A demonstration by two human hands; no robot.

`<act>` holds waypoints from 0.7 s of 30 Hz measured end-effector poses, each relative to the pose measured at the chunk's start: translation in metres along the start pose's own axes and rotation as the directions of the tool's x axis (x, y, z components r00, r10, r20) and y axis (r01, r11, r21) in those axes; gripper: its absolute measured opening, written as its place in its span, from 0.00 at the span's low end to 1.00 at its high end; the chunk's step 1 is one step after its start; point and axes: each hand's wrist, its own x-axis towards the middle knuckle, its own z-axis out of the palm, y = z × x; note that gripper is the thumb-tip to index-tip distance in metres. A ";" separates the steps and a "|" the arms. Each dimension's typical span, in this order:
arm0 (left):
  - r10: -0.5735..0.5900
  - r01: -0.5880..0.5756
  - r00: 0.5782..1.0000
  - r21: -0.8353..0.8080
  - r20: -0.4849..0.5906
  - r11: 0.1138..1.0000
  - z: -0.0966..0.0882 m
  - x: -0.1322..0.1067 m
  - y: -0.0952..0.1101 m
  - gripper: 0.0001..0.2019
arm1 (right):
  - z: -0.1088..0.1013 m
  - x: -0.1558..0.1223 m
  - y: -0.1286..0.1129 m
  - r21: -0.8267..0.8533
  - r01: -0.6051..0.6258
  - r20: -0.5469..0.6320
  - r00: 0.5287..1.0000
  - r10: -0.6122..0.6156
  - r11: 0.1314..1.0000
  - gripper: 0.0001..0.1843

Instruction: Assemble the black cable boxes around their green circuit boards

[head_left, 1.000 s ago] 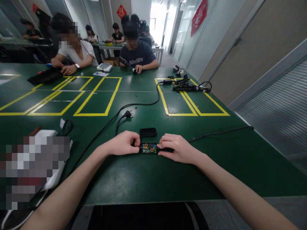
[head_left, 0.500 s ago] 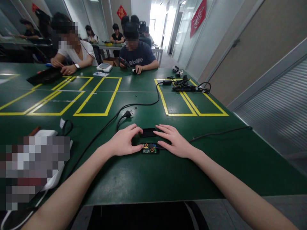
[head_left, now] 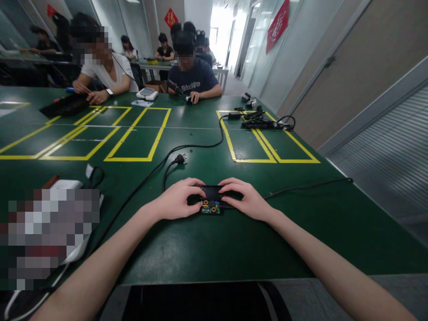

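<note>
A black plastic adapter cover (head_left: 212, 192) is tilted up just behind an opened power adapter (head_left: 210, 208), whose green circuit board and copper-wound coils face upward. My left hand (head_left: 179, 199) grips the cover's left end, its thumb beside the adapter's left edge. At the cover's right end, my right hand (head_left: 248, 201) holds it between fingers and thumb. A black cable (head_left: 307, 183) runs off to the right from behind my right hand. Behind my left hand lies a black power plug (head_left: 179, 159) with its prongs showing.
Yellow tape outlines (head_left: 150, 151) mark the green table (head_left: 214, 249). Several black adapters and cables (head_left: 257, 120) are heaped at the back right. A blurred-out object on a white base (head_left: 75, 256) lies at the left. Two people sit across the table, hands on their own items.
Both hands have closed on the black cover's ends. The cover has been lifted and tilted up towards me, nearer to the circuit board.
</note>
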 end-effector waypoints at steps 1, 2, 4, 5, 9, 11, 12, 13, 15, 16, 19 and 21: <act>-0.002 0.002 1.000 -0.019 -0.002 1.000 0.000 0.000 0.000 0.08 | 0.000 0.000 0.000 0.040 -0.011 -0.006 1.000 0.012 0.999 0.07; -0.007 0.007 1.000 -0.037 -0.005 0.999 0.000 0.000 0.001 0.08 | 0.001 0.000 -0.001 0.078 -0.026 -0.010 1.000 0.027 0.997 0.09; -0.015 0.014 1.000 -0.072 -0.014 0.997 0.000 -0.001 0.001 0.07 | 0.003 0.000 -0.003 0.146 -0.059 -0.017 0.998 0.062 0.988 0.11; -0.014 0.012 1.000 -0.092 -0.019 0.996 0.000 -0.001 0.002 0.06 | 0.004 0.000 -0.004 0.173 -0.073 -0.017 0.997 0.077 0.982 0.13; -0.005 -0.003 0.999 -0.160 -0.053 0.987 -0.003 0.001 0.004 0.03 | 0.008 0.000 -0.007 0.211 -0.090 -0.010 0.996 0.094 0.973 0.14; -0.019 0.008 0.998 -0.169 -0.061 0.986 -0.004 0.001 0.007 0.06 | 0.009 0.000 -0.009 0.210 -0.088 -0.006 0.996 0.092 0.974 0.14; -0.032 0.021 0.998 -0.176 -0.060 0.984 -0.005 0.001 0.008 0.07 | 0.008 0.000 -0.009 0.211 -0.092 -0.003 0.996 0.094 0.973 0.14; -0.048 0.037 0.997 -0.188 -0.055 0.981 -0.006 0.001 0.008 0.08 | 0.008 0.001 -0.010 0.214 -0.097 0.002 0.995 0.099 0.972 0.13; -0.081 0.070 0.996 -0.217 -0.043 0.974 -0.007 0.001 0.010 0.09 | 0.007 0.001 -0.010 0.219 -0.113 0.012 0.994 0.113 0.969 0.12; -0.093 0.083 0.995 -0.225 -0.035 0.971 -0.008 0.001 0.011 0.10 | 0.007 0.001 -0.011 0.223 -0.119 0.015 0.993 0.119 0.968 0.12; -0.093 0.086 0.995 -0.221 -0.023 0.972 -0.008 0.001 0.012 0.10 | 0.007 0.001 -0.011 0.245 -0.127 0.012 0.992 0.127 0.961 0.10; -0.077 0.069 0.997 -0.220 -0.027 0.973 -0.008 0.000 0.012 0.10 | 0.007 0.001 -0.011 0.261 -0.126 0.008 0.992 0.129 0.957 0.10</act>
